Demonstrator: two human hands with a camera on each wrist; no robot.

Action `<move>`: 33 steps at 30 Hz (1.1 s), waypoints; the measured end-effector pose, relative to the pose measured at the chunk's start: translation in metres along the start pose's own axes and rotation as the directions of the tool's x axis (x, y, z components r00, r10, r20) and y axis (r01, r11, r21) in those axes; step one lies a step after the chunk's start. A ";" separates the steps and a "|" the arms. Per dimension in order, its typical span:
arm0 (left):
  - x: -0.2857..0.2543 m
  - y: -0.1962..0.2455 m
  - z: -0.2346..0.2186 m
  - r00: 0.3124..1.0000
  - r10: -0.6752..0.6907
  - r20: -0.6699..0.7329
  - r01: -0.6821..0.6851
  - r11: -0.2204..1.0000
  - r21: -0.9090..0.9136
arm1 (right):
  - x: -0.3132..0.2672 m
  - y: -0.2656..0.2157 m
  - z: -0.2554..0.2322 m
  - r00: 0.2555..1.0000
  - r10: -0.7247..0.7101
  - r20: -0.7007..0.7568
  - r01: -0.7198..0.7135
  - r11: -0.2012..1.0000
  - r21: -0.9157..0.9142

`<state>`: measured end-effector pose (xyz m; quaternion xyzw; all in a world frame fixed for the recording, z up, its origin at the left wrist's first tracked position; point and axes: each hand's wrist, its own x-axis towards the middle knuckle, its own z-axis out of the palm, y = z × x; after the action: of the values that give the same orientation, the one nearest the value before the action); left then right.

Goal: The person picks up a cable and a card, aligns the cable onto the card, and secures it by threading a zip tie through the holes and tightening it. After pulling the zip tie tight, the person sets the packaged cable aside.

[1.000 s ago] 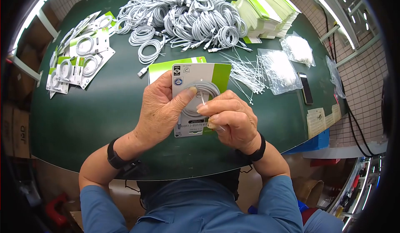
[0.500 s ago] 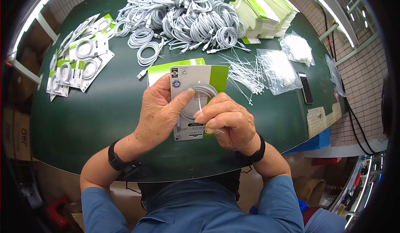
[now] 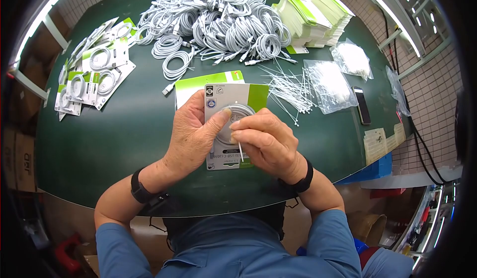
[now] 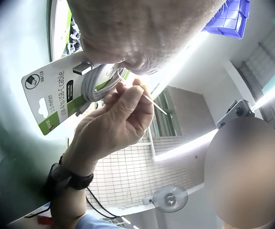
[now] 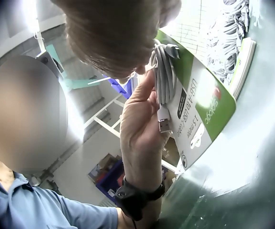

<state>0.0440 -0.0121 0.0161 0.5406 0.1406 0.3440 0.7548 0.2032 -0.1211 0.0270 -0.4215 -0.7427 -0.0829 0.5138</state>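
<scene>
My left hand [image 3: 191, 129] grips a white and green cable card [image 3: 257, 96], its thumb pressing a coiled white USB cable [image 3: 243, 109] against the front. Thumb and fingers of my right hand [image 3: 271, 141] pinch a thin white cable tie [image 3: 241, 153] at the coil. The tie's free end points down over the card in the head view, and sticks out past the fingertips in the left wrist view. A metal USB plug [image 5: 164, 124] hangs at the coil's end in the right wrist view. My fingers hide part of the coil.
A big heap of coiled cables [image 3: 218, 19] lies at the back, beside stacked cards [image 3: 303, 22]. Loose cable ties [image 3: 288, 89], bagged ties [image 3: 330, 86] and a phone [image 3: 362, 106] are to the right. Carded cables [image 3: 102, 59] lie left; another card [image 3: 191, 86] lies behind my hands.
My right hand has shifted slightly left over the coil. The tie's strip, earlier between the coil and my right fingers, now points down from the fingertips. The card has moved slightly down.
</scene>
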 end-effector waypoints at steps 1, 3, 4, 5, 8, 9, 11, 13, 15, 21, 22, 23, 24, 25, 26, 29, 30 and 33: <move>-0.001 -0.001 0.001 1.000 0.002 -0.001 -0.002 1.000 -0.002 | 0.000 0.000 0.001 1.000 -0.002 0.003 0.002 1.000 -0.001; -0.004 -0.005 0.004 1.000 -0.012 0.004 0.012 1.000 0.011 | -0.004 -0.001 0.005 0.989 0.123 -0.086 -0.115 0.989 0.091; -0.005 -0.006 0.006 1.000 -0.020 0.007 0.020 1.000 0.018 | -0.006 -0.002 0.005 0.974 0.188 -0.126 -0.171 0.975 0.139; -0.006 -0.008 0.006 1.000 -0.020 0.006 0.020 1.000 0.014 | -0.006 -0.001 0.004 0.974 0.189 -0.123 -0.172 0.976 0.138; -0.007 -0.010 0.009 0.999 -0.044 0.008 0.044 0.998 0.051 | -0.004 0.006 -0.003 0.953 0.265 -0.143 -0.261 0.964 0.048; -0.007 -0.010 0.009 0.999 -0.042 0.008 0.042 0.998 0.047 | -0.002 0.009 -0.004 0.954 0.264 -0.140 -0.260 0.964 0.046; -0.005 -0.009 0.007 1.000 -0.030 -0.001 0.030 0.998 0.059 | 0.002 0.015 -0.006 0.982 0.152 -0.114 -0.161 0.984 -0.071; -0.004 -0.008 0.007 1.000 -0.025 -0.005 0.025 0.998 0.064 | 0.004 0.018 -0.006 0.991 0.098 -0.096 -0.110 0.986 -0.129; -0.003 -0.007 0.006 1.000 -0.022 -0.009 0.023 0.998 0.054 | 0.005 0.021 -0.004 0.994 0.053 -0.091 -0.070 0.978 -0.196; -0.007 -0.008 0.007 1.000 -0.016 0.000 0.016 0.994 0.105 | 0.003 0.014 -0.015 1.000 0.017 -0.002 -0.017 0.961 -0.277; -0.007 -0.006 0.008 1.000 -0.012 0.008 0.012 0.997 0.077 | 0.003 0.013 -0.015 1.000 -0.010 0.007 0.012 0.962 -0.272; -0.007 -0.004 0.008 1.000 -0.007 0.016 0.006 0.999 0.050 | 0.003 0.012 -0.016 0.999 -0.038 0.016 0.041 0.963 -0.267; -0.007 -0.003 0.008 1.000 -0.001 0.023 0.001 1.000 0.023 | 0.003 0.011 -0.016 0.997 -0.067 0.025 0.072 0.963 -0.260; -0.007 -0.004 0.008 1.000 0.000 0.021 -0.001 1.000 0.020 | 0.002 0.010 -0.016 0.997 -0.069 0.028 0.074 0.963 -0.259; -0.007 -0.004 0.008 1.000 0.012 0.017 -0.013 0.999 0.030 | 0.002 0.008 -0.016 0.996 -0.082 0.030 0.087 0.963 -0.253; -0.007 -0.003 0.007 0.999 0.033 0.011 -0.033 0.998 0.052 | 0.001 0.005 -0.015 0.994 -0.107 0.031 0.112 0.964 -0.240; -0.007 -0.003 0.007 0.999 0.033 0.010 -0.034 0.998 0.058 | 0.001 0.005 -0.016 0.995 -0.096 0.036 0.102 0.965 -0.242; -0.007 -0.002 0.007 0.999 0.032 0.009 -0.033 0.997 0.069 | 0.000 0.005 -0.016 0.996 -0.071 0.044 0.080 0.966 -0.245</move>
<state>0.0437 -0.0221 0.0160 0.5701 0.1407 0.3491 0.7303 0.2181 -0.1271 0.0331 -0.4549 -0.7510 -0.1868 0.4407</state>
